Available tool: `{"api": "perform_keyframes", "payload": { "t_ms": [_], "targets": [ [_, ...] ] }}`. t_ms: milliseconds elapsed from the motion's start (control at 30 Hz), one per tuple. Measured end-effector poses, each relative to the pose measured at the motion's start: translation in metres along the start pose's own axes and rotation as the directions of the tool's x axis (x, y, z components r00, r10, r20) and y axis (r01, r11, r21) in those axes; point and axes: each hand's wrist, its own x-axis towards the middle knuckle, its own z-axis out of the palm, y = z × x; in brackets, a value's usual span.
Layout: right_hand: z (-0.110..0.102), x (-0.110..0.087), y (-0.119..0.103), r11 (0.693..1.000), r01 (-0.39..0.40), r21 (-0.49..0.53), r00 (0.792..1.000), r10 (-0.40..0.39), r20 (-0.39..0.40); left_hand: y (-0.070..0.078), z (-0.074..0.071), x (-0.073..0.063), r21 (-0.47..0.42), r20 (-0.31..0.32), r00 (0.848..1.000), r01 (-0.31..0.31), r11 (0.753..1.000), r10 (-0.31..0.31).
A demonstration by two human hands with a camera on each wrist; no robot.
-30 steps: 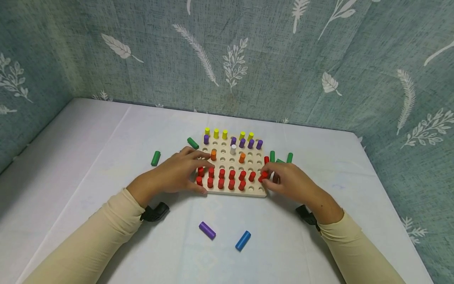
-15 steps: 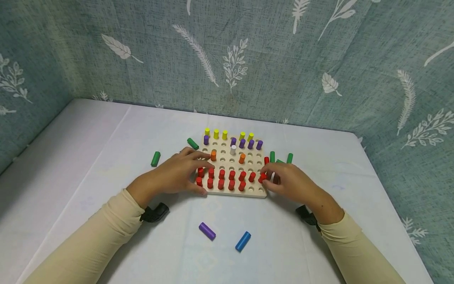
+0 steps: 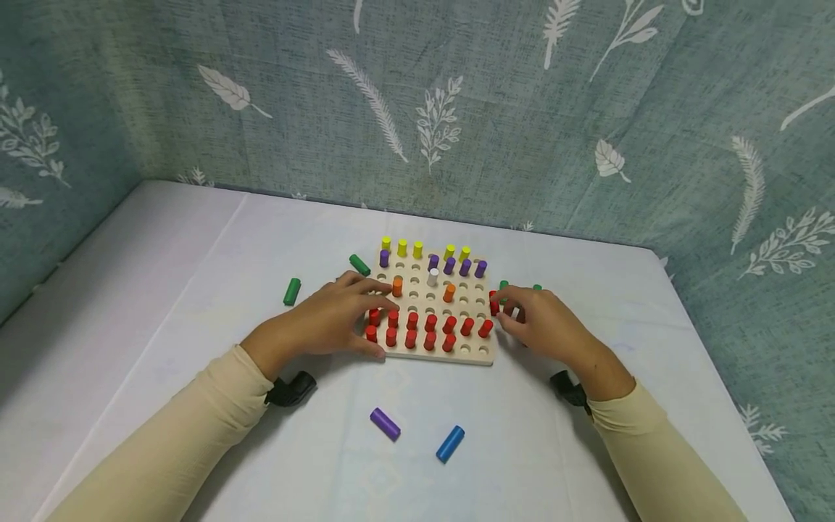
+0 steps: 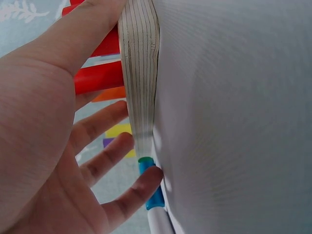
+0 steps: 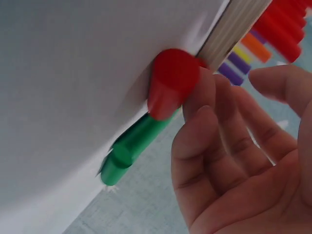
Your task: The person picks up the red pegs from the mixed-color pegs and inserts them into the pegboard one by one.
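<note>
A wooden pegboard [image 3: 471, 355] bears two front rows of red pegs [image 3: 431, 323], with orange, white, purple and yellow pegs behind. My left hand [image 3: 329, 315] rests at its left side, thumb by the front corner and fingers spread. In the left wrist view its fingertips lie along the board's edge, and the little finger overlaps a blue peg [image 4: 155, 195]. My right hand [image 3: 544, 326] is beside the board's right edge, near a loose red peg [image 3: 493, 303]. In the right wrist view its fingertips are right at that red peg [image 5: 174, 80], thumb held well apart.
Green pegs [image 3: 292, 291] lie left of the board, and more green pegs [image 3: 504, 286] lie to its right, partly behind my right hand. A purple peg [image 3: 385, 424] and a blue peg [image 3: 450, 444] lie in front on the white tablecloth [image 3: 313, 464].
My right hand has let go of the red peg, which stands at the right end of the second row, and moved right to a loose red peg. My left hand stays at the board.
</note>
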Motion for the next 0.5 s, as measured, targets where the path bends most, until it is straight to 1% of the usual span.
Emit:
{"api": "perform_keyframes", "payload": {
  "t_ms": [100, 167, 400, 500],
  "targets": [
    [-0.002, 0.006, 0.004, 0.997, -0.071, 0.021, 0.997, 0.07, 0.032, 0.0, 0.0, 0.001, 0.01, 0.004, 1.0, 0.002, 1.0, -0.002],
    [-0.002, 0.01, 0.006, 0.995, -0.098, 0.018, 0.994, 0.097, 0.049, 0.0, 0.0, 0.0, 0.011, 0.005, 1.0, 0.002, 1.0, -0.002],
    [-0.002, 0.019, 0.011, 0.996, -0.073, -0.045, 0.996, 0.075, 0.043, 0.002, 0.0, 0.001, 0.014, -0.01, 1.0, -0.002, 1.0, 0.003],
    [-0.002, 0.021, 0.012, 0.995, -0.088, -0.047, 0.994, 0.091, 0.062, 0.003, 0.0, 0.002, 0.014, -0.009, 1.0, -0.001, 1.0, 0.001]
  ]
}}
